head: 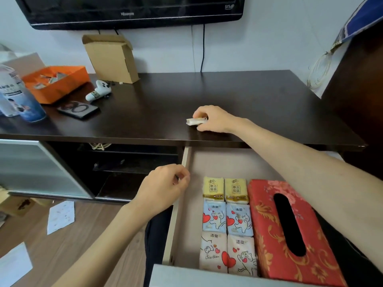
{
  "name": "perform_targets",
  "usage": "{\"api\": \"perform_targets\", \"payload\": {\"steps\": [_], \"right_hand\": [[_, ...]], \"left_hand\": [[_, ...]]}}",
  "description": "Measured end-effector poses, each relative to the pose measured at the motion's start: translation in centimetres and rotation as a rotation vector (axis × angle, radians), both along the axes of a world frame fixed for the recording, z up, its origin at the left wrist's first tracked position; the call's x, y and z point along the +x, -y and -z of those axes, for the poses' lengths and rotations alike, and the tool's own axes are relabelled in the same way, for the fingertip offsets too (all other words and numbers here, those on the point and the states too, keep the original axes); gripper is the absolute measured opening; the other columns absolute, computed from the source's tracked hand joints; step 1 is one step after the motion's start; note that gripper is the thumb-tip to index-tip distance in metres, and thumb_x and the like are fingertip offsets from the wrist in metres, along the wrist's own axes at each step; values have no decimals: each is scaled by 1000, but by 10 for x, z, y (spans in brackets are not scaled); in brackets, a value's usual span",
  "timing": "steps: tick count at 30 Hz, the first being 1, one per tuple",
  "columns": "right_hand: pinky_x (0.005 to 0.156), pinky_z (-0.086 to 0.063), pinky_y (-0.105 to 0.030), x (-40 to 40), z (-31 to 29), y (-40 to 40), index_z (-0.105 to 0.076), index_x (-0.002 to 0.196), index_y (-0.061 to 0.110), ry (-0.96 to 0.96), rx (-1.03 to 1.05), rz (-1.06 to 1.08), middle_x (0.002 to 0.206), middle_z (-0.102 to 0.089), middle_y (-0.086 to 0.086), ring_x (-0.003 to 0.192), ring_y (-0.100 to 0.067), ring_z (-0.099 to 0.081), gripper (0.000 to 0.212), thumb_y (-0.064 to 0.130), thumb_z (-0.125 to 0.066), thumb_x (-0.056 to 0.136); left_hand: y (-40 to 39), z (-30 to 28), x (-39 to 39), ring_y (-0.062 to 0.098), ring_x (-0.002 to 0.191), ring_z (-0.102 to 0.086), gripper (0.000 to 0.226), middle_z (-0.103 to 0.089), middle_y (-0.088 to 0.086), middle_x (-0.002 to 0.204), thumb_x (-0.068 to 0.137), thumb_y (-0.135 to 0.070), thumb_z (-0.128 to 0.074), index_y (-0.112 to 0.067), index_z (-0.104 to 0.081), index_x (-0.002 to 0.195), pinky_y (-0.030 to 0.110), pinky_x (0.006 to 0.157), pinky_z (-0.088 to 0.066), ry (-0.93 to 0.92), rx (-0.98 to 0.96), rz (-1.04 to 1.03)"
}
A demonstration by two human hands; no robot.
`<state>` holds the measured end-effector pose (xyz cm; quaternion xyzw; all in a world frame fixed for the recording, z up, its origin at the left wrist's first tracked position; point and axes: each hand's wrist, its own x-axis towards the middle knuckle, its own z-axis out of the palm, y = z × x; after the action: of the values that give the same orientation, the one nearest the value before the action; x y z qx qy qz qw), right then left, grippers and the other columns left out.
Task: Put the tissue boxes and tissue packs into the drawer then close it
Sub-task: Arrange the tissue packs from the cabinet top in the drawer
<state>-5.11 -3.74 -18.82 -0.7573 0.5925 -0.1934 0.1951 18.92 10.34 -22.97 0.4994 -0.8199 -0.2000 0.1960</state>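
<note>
The drawer [182, 204] under the dark tabletop stands pulled out. Inside it lies a red floral tissue box [267, 230] on the right, with several small tissue packs [227, 222] in two rows to its left: yellow ones at the back, cartoon-printed ones nearer me. My right hand [215, 119] rests on the tabletop, fingers closed around a small white tissue pack [195, 121]. My left hand [163, 188] is at the drawer's left side wall, fingers curled against its edge.
On the dark tabletop [228, 96] at the left stand an orange box [56, 83], a brown cardboard box [112, 59], a white game controller [99, 90], a black phone [77, 109] and a blue canister [18, 98]. A TV [132, 11] hangs above. Papers lie on the floor.
</note>
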Motion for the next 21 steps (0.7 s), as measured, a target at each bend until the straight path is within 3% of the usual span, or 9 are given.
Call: {"api": "perform_targets", "payload": {"steps": [5, 8, 10, 13, 17, 21], "right_hand": [[74, -48, -40, -8, 4, -64, -70, 102, 23, -188, -328, -128, 103, -62, 7, 93, -13, -51, 10, 29, -66, 96], [60, -44, -35, -16, 15, -121, -65, 82, 13, -272, -490, -216, 101, -53, 6, 87, -8, -37, 21, 32, -64, 92], [55, -40, -33, -18, 25, -149, -73, 88, 18, -335, -462, -252, 99, -49, 6, 84, -8, -36, 21, 32, -58, 92], [62, -42, -34, -13, 38, -159, -79, 107, 24, -370, -365, -264, 103, -56, 2, 83, -16, -53, 20, 17, -65, 95], [75, -49, -38, -7, 53, -157, -75, 113, 18, -462, -244, -260, 119, -60, -2, 101, -26, -62, 31, 3, -57, 93], [81, -53, -44, -11, 63, -171, -68, 130, 29, -531, -76, -238, 131, -59, 6, 118, -21, -56, 47, 5, -55, 91]], "left_hand": [[-30, 5, 10, 1, 85, -64, 14, -68, -19, 94, 94, -31, -57, -32, -71, 98, 31, 76, -57, -46, -4, 11], [-49, 9, 15, 0, 91, -62, 13, -66, -21, 97, 93, -31, -58, -35, -69, 96, 27, 77, -56, -79, -12, 39], [-59, 12, 18, -1, 94, -61, 12, -65, -23, 98, 93, -32, -59, -37, -69, 98, 25, 78, -55, -92, -9, 54], [-66, 14, 18, -1, 94, -62, 13, -65, -21, 99, 94, -32, -60, -34, -70, 101, 29, 79, -56, -81, 13, 66], [-70, 16, 18, -1, 92, -62, 13, -65, -22, 99, 93, -35, -59, -35, -70, 102, 31, 78, -57, -63, 0, 67], [-74, 19, 18, -1, 92, -61, 14, -65, -21, 99, 93, -36, -59, -35, -70, 102, 33, 80, -57, -45, -21, 57]]}}
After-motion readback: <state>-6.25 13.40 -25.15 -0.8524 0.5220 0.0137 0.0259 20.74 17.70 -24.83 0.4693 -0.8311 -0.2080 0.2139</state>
